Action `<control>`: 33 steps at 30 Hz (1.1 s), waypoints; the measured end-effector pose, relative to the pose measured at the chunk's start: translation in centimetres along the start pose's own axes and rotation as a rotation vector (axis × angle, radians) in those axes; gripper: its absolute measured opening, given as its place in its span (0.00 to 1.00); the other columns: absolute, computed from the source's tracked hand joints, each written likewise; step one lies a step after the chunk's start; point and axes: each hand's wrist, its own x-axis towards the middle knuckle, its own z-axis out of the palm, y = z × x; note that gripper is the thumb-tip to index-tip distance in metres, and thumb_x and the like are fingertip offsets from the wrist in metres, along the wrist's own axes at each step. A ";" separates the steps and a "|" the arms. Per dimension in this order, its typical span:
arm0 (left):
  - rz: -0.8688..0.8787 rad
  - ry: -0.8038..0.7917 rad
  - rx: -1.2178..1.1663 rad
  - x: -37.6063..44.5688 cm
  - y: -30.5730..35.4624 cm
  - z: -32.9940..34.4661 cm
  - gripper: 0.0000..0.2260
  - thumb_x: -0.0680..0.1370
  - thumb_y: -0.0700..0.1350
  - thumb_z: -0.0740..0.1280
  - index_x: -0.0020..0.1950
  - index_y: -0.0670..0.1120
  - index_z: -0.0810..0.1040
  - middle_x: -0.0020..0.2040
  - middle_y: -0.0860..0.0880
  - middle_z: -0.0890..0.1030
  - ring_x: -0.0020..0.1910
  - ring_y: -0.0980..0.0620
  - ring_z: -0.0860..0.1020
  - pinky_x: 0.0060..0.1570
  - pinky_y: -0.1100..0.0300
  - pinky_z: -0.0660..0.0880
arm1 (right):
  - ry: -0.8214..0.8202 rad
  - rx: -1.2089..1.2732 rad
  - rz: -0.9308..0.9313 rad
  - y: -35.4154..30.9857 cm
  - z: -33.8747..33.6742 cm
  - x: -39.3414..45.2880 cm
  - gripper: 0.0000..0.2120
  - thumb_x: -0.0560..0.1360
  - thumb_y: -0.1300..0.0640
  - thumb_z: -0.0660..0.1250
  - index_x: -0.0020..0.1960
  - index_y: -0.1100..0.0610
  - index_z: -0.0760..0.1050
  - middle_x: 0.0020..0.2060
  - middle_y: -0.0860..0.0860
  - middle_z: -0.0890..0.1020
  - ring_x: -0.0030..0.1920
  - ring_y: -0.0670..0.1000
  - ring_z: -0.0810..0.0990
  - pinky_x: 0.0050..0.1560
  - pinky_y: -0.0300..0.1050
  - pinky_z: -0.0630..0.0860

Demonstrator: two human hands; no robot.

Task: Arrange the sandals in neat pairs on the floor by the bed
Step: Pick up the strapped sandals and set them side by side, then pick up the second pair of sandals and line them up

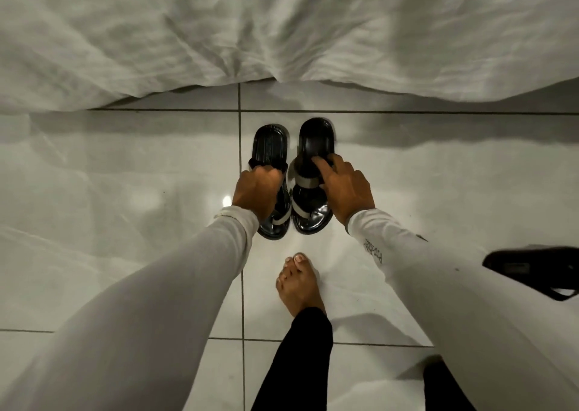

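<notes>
Two black sandals, left sandal (269,147) and right sandal (315,141), side by side on the tiled floor (125,191) below the bed sheet (282,28). Left hand (257,191) grips and hides its strap; right hand (344,188) rests loosely spread on the other. A third sandal (532,269) is cut off at the right edge.

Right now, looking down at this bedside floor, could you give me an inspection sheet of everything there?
Surface: glossy white tiled floor, dark grout lines.
Job's things: two black sandals with grey straps, side by side near the bed.
Clutter: another black shoe at right edge, apart.
Grippers: left hand closed on left sandal; right hand fingers resting on right sandal.
Cables: nothing seen.
Surroundings: rumpled white bedsheet hanging down; bare foot.
</notes>
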 end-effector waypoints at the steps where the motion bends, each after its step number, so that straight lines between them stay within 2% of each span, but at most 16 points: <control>1: 0.014 0.018 0.034 -0.6 0.4 0.1 0.10 0.81 0.39 0.63 0.61 0.40 0.76 0.55 0.40 0.82 0.52 0.39 0.81 0.55 0.47 0.79 | 0.017 -0.001 0.003 0.5 -0.2 -0.6 0.34 0.76 0.60 0.70 0.79 0.53 0.60 0.73 0.61 0.70 0.65 0.65 0.76 0.62 0.58 0.76; 5: 0.030 0.127 -0.013 -3.8 3.3 1.2 0.19 0.80 0.45 0.63 0.70 0.41 0.72 0.66 0.42 0.79 0.65 0.41 0.76 0.64 0.46 0.74 | -0.001 -0.032 0.095 4.9 -1.3 -5.1 0.34 0.80 0.58 0.67 0.81 0.52 0.56 0.78 0.60 0.63 0.73 0.63 0.70 0.68 0.57 0.69; 8: 0.007 0.061 0.025 -6.4 7.7 2.9 0.27 0.78 0.49 0.65 0.75 0.42 0.67 0.71 0.42 0.74 0.70 0.41 0.72 0.67 0.44 0.70 | -0.107 -0.054 0.194 10.6 -2.1 -10.2 0.34 0.81 0.54 0.64 0.82 0.50 0.52 0.81 0.60 0.57 0.76 0.61 0.64 0.72 0.56 0.65; 10: -0.008 -0.011 0.006 -7.5 12.0 4.3 0.29 0.78 0.51 0.67 0.76 0.42 0.66 0.71 0.41 0.73 0.69 0.39 0.72 0.66 0.44 0.70 | -0.182 -0.097 0.262 15.2 -2.3 -14.1 0.33 0.82 0.54 0.63 0.82 0.50 0.51 0.81 0.60 0.56 0.77 0.61 0.63 0.73 0.56 0.64; 13: -0.022 -0.107 -0.019 -8.0 19.0 7.0 0.25 0.78 0.53 0.66 0.73 0.44 0.67 0.68 0.42 0.73 0.65 0.40 0.74 0.60 0.46 0.73 | -0.273 -0.150 0.342 22.1 -2.0 -18.9 0.35 0.81 0.56 0.64 0.82 0.51 0.51 0.80 0.60 0.57 0.76 0.62 0.64 0.72 0.57 0.66; 16: -0.048 -0.165 -0.116 -8.4 27.4 10.8 0.20 0.79 0.52 0.66 0.68 0.45 0.71 0.62 0.43 0.77 0.59 0.40 0.79 0.54 0.47 0.76 | -0.319 -0.172 0.399 29.2 -1.3 -22.6 0.34 0.78 0.56 0.67 0.79 0.53 0.56 0.74 0.60 0.66 0.70 0.64 0.71 0.65 0.59 0.71; 18: -0.047 -0.205 -0.190 -8.4 32.7 13.6 0.18 0.78 0.52 0.66 0.66 0.45 0.73 0.62 0.44 0.78 0.57 0.39 0.80 0.52 0.48 0.77 | -0.300 -0.106 0.496 33.6 -0.6 -24.5 0.32 0.77 0.57 0.68 0.77 0.56 0.59 0.70 0.61 0.69 0.68 0.65 0.72 0.63 0.60 0.73; 20: -0.071 -0.262 -0.231 -8.1 37.7 16.4 0.18 0.78 0.51 0.67 0.65 0.45 0.72 0.64 0.44 0.77 0.56 0.38 0.81 0.51 0.48 0.78 | -0.284 -0.001 0.654 37.8 0.1 -25.6 0.34 0.76 0.58 0.69 0.77 0.59 0.58 0.70 0.62 0.68 0.68 0.66 0.72 0.64 0.61 0.73; 22: -0.112 -0.309 -0.253 -7.4 41.7 18.9 0.22 0.78 0.50 0.68 0.69 0.45 0.68 0.67 0.44 0.73 0.56 0.36 0.80 0.50 0.46 0.78 | -0.277 0.140 0.809 41.5 0.6 -26.3 0.38 0.75 0.58 0.71 0.78 0.61 0.54 0.73 0.63 0.65 0.69 0.67 0.73 0.63 0.62 0.74; 24: -0.204 -0.319 -0.311 -6.3 44.0 20.5 0.27 0.77 0.51 0.69 0.72 0.44 0.64 0.69 0.42 0.71 0.59 0.34 0.79 0.53 0.43 0.77 | -0.274 0.208 0.867 44.6 1.2 -26.6 0.40 0.76 0.57 0.71 0.79 0.61 0.51 0.75 0.62 0.62 0.68 0.67 0.74 0.62 0.61 0.74; 28: -0.414 -0.382 -0.470 -2.9 46.2 22.5 0.30 0.77 0.55 0.69 0.72 0.40 0.63 0.67 0.36 0.75 0.64 0.31 0.76 0.62 0.40 0.75 | -0.303 0.232 0.804 49.0 2.6 -26.1 0.33 0.76 0.51 0.71 0.74 0.59 0.61 0.71 0.59 0.70 0.66 0.65 0.76 0.63 0.59 0.74; 33: -0.443 -0.420 -0.421 -1.1 46.2 23.0 0.25 0.79 0.50 0.67 0.70 0.39 0.64 0.65 0.35 0.76 0.62 0.32 0.77 0.61 0.41 0.76 | -0.373 0.185 0.761 50.5 3.4 -24.3 0.27 0.74 0.45 0.72 0.67 0.58 0.73 0.65 0.57 0.77 0.64 0.62 0.78 0.63 0.57 0.77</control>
